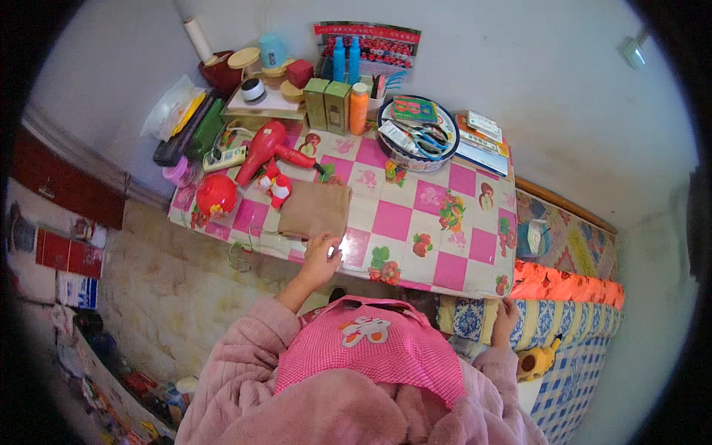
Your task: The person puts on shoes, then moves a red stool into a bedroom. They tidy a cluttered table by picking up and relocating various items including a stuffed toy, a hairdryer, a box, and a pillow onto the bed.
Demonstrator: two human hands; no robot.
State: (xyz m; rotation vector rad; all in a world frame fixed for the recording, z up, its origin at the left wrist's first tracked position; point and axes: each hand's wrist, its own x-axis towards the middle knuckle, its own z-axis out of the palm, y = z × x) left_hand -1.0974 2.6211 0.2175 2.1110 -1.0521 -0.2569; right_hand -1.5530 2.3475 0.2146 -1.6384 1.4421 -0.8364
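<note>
My left hand (322, 257) is at the table's front edge, its fingertips by the near edge of a folded brown cloth (315, 208). A small bright white spot shows at its fingers; whether that is an object or glare, I cannot tell. My right hand (505, 321) is at the table's front right corner, touching or close to the edge of the checked plastic tablecloth (391, 219); its grip is unclear. Beyond the folded cloth lie a red hair dryer (268, 149) and a small red and white plush figure (275, 186). A round red object (216, 194) sits farther left.
At the back stand green boxes (336, 105), an orange bottle (359, 109) and a round tin (417, 161) with scissors (431, 139). Books (484, 153) are stacked at the back right. A power strip (225, 158) lies left. Beside the table is a bed with folded bedding (567, 320).
</note>
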